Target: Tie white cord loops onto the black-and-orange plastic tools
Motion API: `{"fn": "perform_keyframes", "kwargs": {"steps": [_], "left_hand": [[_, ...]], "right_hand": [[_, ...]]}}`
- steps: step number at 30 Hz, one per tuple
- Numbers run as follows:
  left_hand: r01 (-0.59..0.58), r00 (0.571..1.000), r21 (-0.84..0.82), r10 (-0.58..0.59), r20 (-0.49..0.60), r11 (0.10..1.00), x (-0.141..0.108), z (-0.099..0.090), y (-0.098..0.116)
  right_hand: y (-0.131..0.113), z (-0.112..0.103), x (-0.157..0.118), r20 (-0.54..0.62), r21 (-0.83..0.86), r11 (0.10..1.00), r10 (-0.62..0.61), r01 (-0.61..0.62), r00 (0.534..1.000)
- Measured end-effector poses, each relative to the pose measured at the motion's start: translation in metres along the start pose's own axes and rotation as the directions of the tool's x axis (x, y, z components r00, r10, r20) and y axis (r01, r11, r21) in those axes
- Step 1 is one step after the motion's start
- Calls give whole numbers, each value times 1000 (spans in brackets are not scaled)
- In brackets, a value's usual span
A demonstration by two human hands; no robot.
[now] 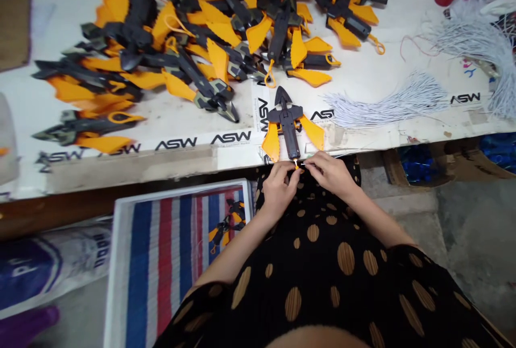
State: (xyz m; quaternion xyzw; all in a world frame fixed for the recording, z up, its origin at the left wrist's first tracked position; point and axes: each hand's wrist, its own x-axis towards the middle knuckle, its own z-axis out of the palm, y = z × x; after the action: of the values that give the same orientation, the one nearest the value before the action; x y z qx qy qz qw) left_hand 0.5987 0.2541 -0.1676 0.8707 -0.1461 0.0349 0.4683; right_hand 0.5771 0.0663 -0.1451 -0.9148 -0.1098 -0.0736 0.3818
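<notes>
Head view.
- Black-and-orange winged toy [289, 130]: flat on the worktop [387, 66], centre, at the near edge; pointed tip to the far side, orange wings spread left and right, small orange loop [296, 165] at the near end.
- Left hand [280, 184]: fingers together, clamped on the orange loop.
- Right hand [332, 173]: fingers together just beside the loop, apparently clamped on a thin white string [304, 164]; exact grip too small to confirm.
- Handling, by judgement: light, with a stiff, smooth, slightly slippery plastic body; wings thinner and probably flexible, more easily bent; loop small and soft, string limp and fiddly. Surest hold at the dark central body, behind the wing roots; loop best taken in a fingertip pinch.
- Surroundings: heap of similar toys [278, 31] on the far and left parts; bundle of white strings [387, 109] to the right, larger tangle [475, 50] beyond. Below the worktop, near left, white-rimmed striped panel [110, 283] with more toys on or mirrored in it, impossible to tell which.
- Writing: "ASW" in black, repeated along white tape [176, 144]; smaller line beneath, illegible. Purple-and-white sack [76, 262] at left, with large lettering, not securely readable.
</notes>
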Motion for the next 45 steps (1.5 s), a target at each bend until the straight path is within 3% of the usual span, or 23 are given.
{"fn": "perform_keyframes", "kwargs": {"steps": [5,9,14,19,26,31,33,37,45], "left_hand": [[278,955,-193,-249,162,941,-4,6,-2],[277,951,-199,-238,199,940,-2,1,-6],[221,952,-161,-177,252,962,3,-4,-10],[296,922,-273,-199,331,915,7,-6,-11],[423,868,-355,-261,422,834,11,-6,-8],[508,843,-432,-326,429,745,12,-3,-14],[510,843,-453,-318,434,731,12,-1,-15],[419,891,-439,-267,367,795,15,2,-16],[340,899,-379,-179,401,861,22,3,-17]], "right_hand": [[-3,8,6,18,-115,993,20,-18,1000],[-5,14,10,62,-111,994,22,-15,998],[-6,18,8,24,-22,997,68,-67,997],[-9,17,2,-8,155,971,186,-183,982],[-12,13,5,-41,-90,989,114,-118,993],[-12,11,8,-2,-130,983,130,-129,992],[-12,14,8,14,-139,983,120,-117,993],[-14,15,8,8,-214,974,84,-81,996],[-18,1,14,93,-240,969,-39,61,995]]}}
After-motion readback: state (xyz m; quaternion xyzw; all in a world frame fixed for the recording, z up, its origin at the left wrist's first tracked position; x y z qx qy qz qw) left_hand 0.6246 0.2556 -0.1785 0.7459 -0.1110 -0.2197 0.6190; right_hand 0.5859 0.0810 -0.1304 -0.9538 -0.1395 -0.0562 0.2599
